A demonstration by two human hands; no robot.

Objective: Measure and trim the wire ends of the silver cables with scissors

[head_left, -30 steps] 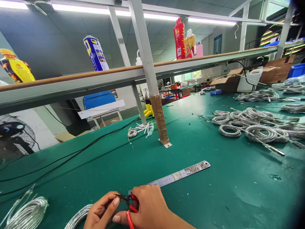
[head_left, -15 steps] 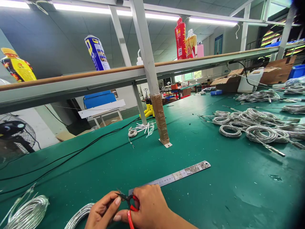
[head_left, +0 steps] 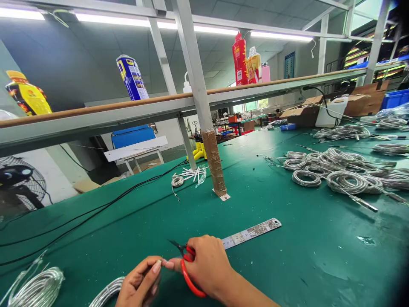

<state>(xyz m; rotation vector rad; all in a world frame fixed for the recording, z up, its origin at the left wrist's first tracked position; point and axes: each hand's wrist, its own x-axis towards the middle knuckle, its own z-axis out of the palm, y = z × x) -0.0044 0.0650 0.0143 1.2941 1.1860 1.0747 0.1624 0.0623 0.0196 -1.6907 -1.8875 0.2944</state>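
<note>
My right hand (head_left: 207, 266) is closed round red-handled scissors (head_left: 188, 273), whose dark blades point up and left. My left hand (head_left: 142, 283) pinches a thin wire end against the right thumb tip; the silvery braided cable (head_left: 105, 292) runs off from under it to the lower left. Both hands hover low over the green table (head_left: 303, 256), just in front of a steel ruler (head_left: 252, 232) lying flat.
A coiled silver cable (head_left: 36, 288) lies at the lower left. Several more coils (head_left: 335, 170) are heaped at the right. A taped shelf post (head_left: 214, 162) stands mid-table, with white cable ties (head_left: 188, 175) beside it. Black cords (head_left: 96, 211) cross the left side. Cans stand on the overhead shelf (head_left: 159, 104).
The right hand has shifted right and up, drawing the scissors away from the wire end. The left hand's pinch stays on the wire. The view has tilted slightly.
</note>
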